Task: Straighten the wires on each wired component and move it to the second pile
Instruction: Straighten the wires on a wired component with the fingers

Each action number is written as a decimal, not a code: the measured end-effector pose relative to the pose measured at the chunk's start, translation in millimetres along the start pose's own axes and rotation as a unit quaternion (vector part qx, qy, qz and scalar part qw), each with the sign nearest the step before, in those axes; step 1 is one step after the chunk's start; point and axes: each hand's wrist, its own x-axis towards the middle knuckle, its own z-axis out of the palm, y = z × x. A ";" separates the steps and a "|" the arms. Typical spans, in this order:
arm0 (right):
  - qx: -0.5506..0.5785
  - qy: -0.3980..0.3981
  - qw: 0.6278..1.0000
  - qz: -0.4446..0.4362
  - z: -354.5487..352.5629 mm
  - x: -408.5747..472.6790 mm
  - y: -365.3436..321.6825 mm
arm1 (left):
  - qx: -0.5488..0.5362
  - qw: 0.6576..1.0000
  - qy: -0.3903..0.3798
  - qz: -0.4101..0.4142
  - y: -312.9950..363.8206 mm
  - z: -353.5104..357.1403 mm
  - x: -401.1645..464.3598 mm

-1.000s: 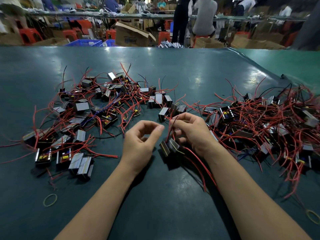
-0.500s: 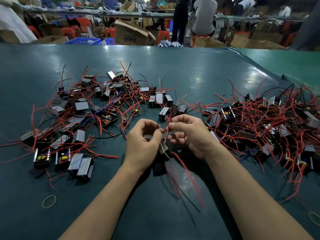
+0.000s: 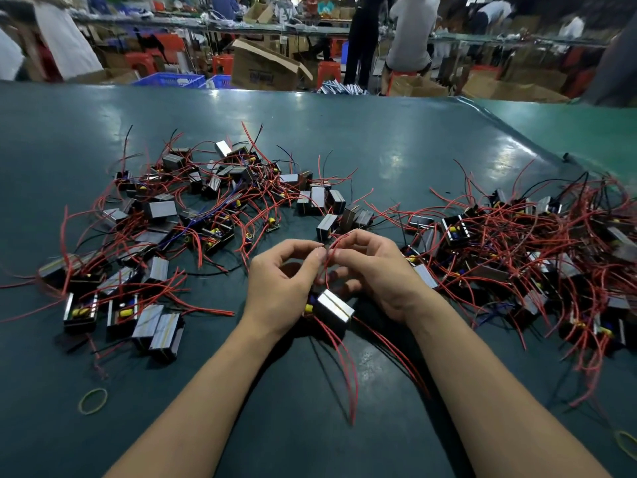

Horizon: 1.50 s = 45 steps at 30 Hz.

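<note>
A small black wired component point(image 3: 332, 310) with a silvery face sits between my wrists, its red wires point(image 3: 344, 367) trailing toward me. My left hand point(image 3: 282, 284) and my right hand point(image 3: 375, 270) meet above it, both pinching its upper red wires at the fingertips. A pile of similar components with red and black wires point(image 3: 165, 229) spreads to the left. A denser tangled pile point(image 3: 537, 250) lies to the right.
The work surface is a dark green table point(image 3: 344, 139). A yellow rubber band point(image 3: 93, 401) lies near left, another rubber band point(image 3: 625, 443) at the right edge. Cardboard boxes point(image 3: 265, 69), red stools and people stand beyond the far edge.
The component came from under my right hand to between both hands. My left hand closed in and now pinches the wires together with the right. The trailing wires swung toward me.
</note>
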 end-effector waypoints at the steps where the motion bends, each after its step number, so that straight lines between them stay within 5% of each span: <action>1: -0.001 0.001 1.000 -0.006 -0.3 -0.1 0.1 | -0.010 1.000 -0.001 -0.009 -0.3 -1.3 0.6; 13: -0.084 0.019 0.994 -0.071 2.2 -0.4 3.7 | -0.057 0.997 -0.045 -0.039 -1.2 -4.9 1.1; 23: -0.019 0.077 0.995 -0.065 1.4 1.7 1.2 | -0.021 0.998 0.028 -0.045 -6.5 -4.6 4.7; 34: -0.040 0.040 0.997 -0.046 2.0 -0.2 0.5 | -0.129 0.979 -0.123 -0.102 6.4 -11.6 1.8; 45: -0.071 0.047 0.993 -0.083 5.9 -3.6 -1.8 | -0.149 0.972 -0.108 -0.144 6.2 -11.2 5.2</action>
